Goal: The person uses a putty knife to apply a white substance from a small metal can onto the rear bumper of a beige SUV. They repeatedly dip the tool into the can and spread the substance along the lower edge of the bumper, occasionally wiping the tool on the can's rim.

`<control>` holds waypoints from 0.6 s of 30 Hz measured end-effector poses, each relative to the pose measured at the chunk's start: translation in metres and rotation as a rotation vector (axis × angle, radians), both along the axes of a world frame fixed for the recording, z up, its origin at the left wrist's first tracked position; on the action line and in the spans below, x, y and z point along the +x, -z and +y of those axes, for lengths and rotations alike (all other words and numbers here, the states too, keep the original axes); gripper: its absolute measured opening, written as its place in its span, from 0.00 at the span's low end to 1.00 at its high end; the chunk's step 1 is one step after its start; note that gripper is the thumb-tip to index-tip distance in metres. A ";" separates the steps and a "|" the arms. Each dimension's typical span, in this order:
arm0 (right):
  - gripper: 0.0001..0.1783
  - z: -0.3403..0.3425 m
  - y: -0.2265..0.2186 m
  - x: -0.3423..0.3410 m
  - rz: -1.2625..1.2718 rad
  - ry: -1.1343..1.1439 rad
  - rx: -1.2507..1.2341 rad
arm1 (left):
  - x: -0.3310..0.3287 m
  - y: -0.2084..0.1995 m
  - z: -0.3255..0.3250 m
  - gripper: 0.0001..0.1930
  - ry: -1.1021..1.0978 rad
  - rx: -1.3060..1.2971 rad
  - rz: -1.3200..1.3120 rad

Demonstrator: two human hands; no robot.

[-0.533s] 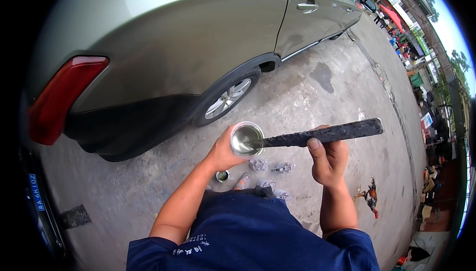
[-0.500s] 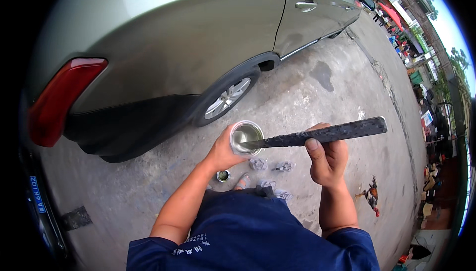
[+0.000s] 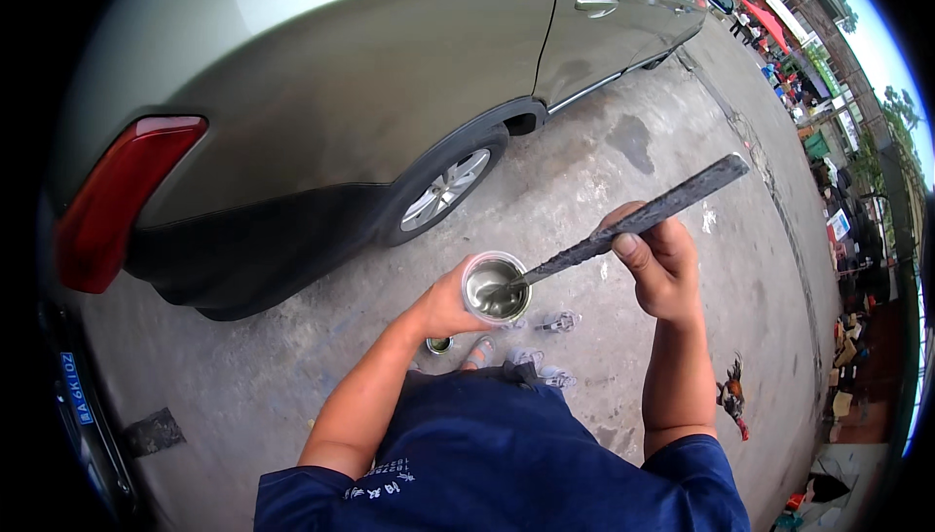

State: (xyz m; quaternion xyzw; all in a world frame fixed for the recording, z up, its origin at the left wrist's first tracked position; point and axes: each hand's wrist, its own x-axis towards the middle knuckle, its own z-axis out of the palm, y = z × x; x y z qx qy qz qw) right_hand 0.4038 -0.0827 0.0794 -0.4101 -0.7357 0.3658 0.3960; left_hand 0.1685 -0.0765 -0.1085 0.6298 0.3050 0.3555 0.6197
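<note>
My left hand [image 3: 445, 300] is wrapped round a clear plastic cup [image 3: 470, 288] that holds a greyish-green, shiny liquid [image 3: 490, 284]. Between thumb and fingers, my right hand [image 3: 660, 264] grips a long, flat, dark stirring stick [image 3: 682, 199] with a rough, crusted surface. Its thin lower end dips into the liquid, and the thick end points up to the right. Beyond my hands stands a grey-green car [image 3: 390, 74], with its rear wheel [image 3: 448, 191] nearest to the cup.
On the concrete floor near my feet are a small open can [image 3: 439, 345] and a clear plastic item [image 3: 560, 322]. A rooster [image 3: 732, 399] stands at the right. The car's red tail light [image 3: 131, 201] is at the left, and another vehicle's dark edge [image 3: 93, 435] shows at the lower left.
The stick has swung steeper, its upper end rising. My right hand has moved slightly up and right, and the cup a little right and down. The rooster appears slightly farther right and lower.
</note>
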 end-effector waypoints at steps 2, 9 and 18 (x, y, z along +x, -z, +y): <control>0.07 0.006 0.004 -0.016 -0.093 0.059 0.075 | 0.004 -0.004 0.002 0.44 0.020 -0.003 0.008; 0.06 -0.001 -0.012 -0.006 -0.021 -0.065 0.142 | -0.006 -0.004 -0.001 0.46 0.003 -0.014 0.002; 0.04 0.002 -0.018 -0.021 0.001 -0.188 0.206 | -0.011 -0.007 0.000 0.43 -0.146 0.112 0.049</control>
